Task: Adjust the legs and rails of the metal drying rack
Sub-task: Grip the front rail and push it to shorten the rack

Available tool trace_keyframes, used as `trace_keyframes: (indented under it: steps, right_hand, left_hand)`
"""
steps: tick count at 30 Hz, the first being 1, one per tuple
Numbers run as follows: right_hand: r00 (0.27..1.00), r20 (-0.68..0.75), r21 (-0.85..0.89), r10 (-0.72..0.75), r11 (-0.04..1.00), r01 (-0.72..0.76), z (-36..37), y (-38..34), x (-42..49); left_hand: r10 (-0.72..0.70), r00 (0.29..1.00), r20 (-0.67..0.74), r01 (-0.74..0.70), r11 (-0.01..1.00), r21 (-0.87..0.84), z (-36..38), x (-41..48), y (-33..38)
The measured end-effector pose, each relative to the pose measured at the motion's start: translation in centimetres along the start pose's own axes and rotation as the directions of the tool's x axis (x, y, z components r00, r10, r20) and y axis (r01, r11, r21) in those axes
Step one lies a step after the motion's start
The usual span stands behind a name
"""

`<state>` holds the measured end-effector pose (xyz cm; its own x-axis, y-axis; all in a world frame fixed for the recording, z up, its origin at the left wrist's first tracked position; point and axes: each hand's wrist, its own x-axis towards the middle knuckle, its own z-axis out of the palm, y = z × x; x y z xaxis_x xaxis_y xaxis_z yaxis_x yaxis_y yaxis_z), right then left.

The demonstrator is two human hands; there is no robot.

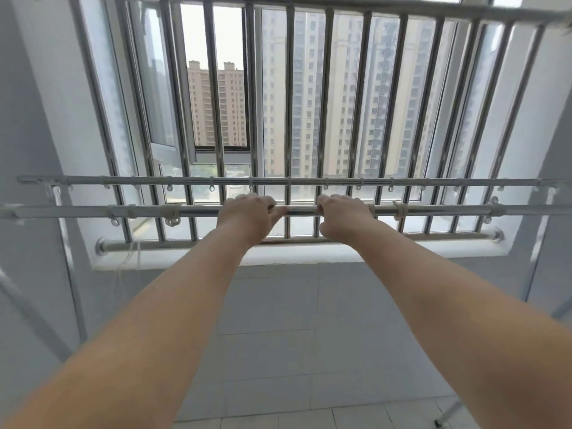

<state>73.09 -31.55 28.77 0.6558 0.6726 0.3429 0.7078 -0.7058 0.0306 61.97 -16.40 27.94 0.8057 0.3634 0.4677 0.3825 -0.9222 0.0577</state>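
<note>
The metal drying rack stands in front of me with two long horizontal rails. The near rail [198,211] runs across the whole view and carries pale plastic hook clips [172,213]. My left hand [247,213] and my right hand [343,213] are both closed around this near rail near its middle, a short gap of bare tube between them. The far rail [278,181] runs parallel behind, with several small hanging rings. A slanted rack leg [21,305] shows at the left edge, and another leg [448,410] with a foot shows at the bottom right.
Behind the rack is a window with a steel bar grille [291,103] and a white sill [278,252]. A loose white cord [130,258] hangs at the sill's left. Grey tiled wall [272,305] lies below, with grey side walls on both sides.
</note>
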Motion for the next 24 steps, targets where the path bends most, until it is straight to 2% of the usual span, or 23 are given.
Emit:
trace_keyframes:
  steps: [4, 8, 13, 24]
  right_hand:
    - [0.997, -0.034, -0.031, 0.067, 0.997, -0.068, 0.8, -0.2, 1.2]
    - [0.982, -0.179, -0.111, 0.063, 0.990, -0.084, 1.9, -0.3, 1.4]
    - [0.965, -0.258, -0.137, 0.040, 0.988, -0.078, 2.7, -0.2, 1.2]
    - [0.955, -0.297, -0.131, 0.006, 0.990, -0.047, 4.8, 0.8, 0.6]
  left_hand:
    - [0.049, 0.998, -0.048, -0.043, 0.992, 0.119, 0.6, -0.5, -1.7]
    - [0.079, 0.989, -0.127, -0.063, 0.991, 0.122, 1.5, -0.7, -1.7]
    - [0.086, 0.983, -0.163, -0.068, 0.991, 0.116, 2.3, -0.6, -1.9]
    - [0.089, 0.981, -0.171, -0.067, 0.989, 0.132, 3.9, -1.2, -1.0]
